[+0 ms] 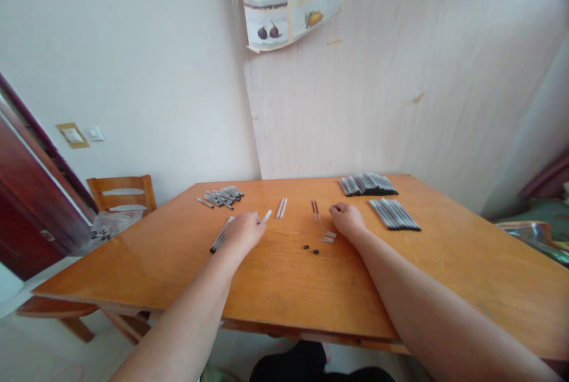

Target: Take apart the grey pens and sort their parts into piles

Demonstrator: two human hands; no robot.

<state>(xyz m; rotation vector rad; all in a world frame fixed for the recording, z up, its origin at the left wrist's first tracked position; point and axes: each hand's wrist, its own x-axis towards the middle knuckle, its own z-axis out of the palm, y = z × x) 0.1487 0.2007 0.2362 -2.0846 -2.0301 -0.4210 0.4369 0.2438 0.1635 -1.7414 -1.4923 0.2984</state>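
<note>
My left hand point(244, 230) is closed on a white pen barrel point(267, 216), whose tip end sticks out past the fingers. Beside that wrist lie a few capped pens point(217, 242), partly covered by the hand. My right hand point(349, 220) rests closed on the table; whatever its fingers may hold is too small to make out. Just left of it are two dark pen refills point(315, 210), with small clear pieces point(328, 237) nearer to me. Two white barrels point(281, 208) lie side by side between the hands. Two small black plugs point(316, 251) sit closer to the front.
Loose grey pens point(222, 196) are heaped at the back left of the wooden table point(284, 293). On the right, pens with black ends lie in a neat row point(395, 215), and a larger stack point(368, 184) is behind it. A chair point(122, 192) stands left.
</note>
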